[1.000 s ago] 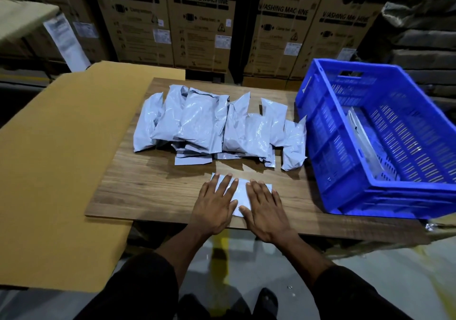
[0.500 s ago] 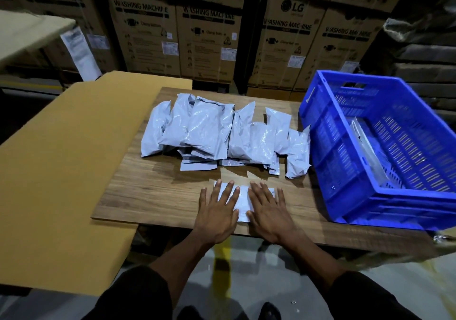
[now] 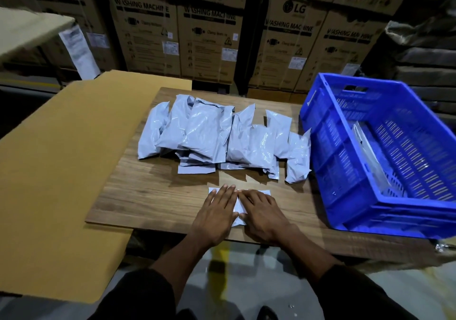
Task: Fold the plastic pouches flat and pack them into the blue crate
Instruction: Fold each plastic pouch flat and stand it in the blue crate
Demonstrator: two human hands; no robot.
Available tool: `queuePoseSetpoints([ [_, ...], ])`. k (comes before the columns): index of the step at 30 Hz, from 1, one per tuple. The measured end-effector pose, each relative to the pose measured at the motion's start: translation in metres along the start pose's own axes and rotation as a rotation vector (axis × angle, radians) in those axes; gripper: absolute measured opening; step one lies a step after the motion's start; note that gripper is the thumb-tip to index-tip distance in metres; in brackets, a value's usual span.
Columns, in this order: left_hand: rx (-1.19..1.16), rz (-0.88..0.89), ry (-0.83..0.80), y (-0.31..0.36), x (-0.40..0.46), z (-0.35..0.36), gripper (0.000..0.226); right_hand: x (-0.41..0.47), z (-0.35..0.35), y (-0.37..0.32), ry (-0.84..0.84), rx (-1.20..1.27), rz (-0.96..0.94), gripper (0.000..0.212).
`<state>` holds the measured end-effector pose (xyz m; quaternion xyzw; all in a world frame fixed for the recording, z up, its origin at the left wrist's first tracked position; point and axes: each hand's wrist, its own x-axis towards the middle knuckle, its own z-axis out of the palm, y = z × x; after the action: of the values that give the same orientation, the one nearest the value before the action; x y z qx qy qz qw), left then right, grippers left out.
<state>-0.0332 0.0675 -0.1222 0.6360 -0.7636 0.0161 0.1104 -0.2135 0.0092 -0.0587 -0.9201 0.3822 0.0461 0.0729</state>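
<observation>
A cardboard sheet [image 3: 56, 171] flanks the tabletop [image 3: 148, 191]. Near its front edge, left hand [image 3: 217, 215] and right hand [image 3: 262, 215] lie flat, fingers straight, side by side, pressing the folded pouch [image 3: 238, 207], whose long axis runs left-right. Lifting off may let it spring open. Unfolded pouches [image 3: 222, 134] wait behind; blue crate [image 3: 328, 161] stands rightmost.

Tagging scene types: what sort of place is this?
Most likely a warehouse packing station: stacked brown cardboard LG washing-machine cartons behind a wooden board table, grey plastic pouches, and a blue slotted plastic crate.
</observation>
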Motion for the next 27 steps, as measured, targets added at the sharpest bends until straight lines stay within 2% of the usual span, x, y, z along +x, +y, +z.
queuePoseSetpoints([
  [8, -0.014, 0.056, -0.035, -0.013, 0.003, 0.007, 0.063, 0.003, 0.012, 0.009, -0.052, 0.027, 0.011, 0.069],
  [15, -0.036, -0.025, -0.046, -0.015, -0.004, 0.005, 0.063, -0.006, 0.016, 0.016, -0.038, 0.029, 0.036, 0.074],
  [19, -0.029, -0.008, -0.002, -0.015, -0.005, 0.002, 0.061, -0.006, 0.015, 0.013, -0.026, 0.043, 0.087, 0.075],
  [27, -0.008, -0.084, -0.112, -0.012, -0.003, -0.009, 0.065, -0.002, 0.011, 0.002, -0.056, -0.07, 0.09, 0.074],
])
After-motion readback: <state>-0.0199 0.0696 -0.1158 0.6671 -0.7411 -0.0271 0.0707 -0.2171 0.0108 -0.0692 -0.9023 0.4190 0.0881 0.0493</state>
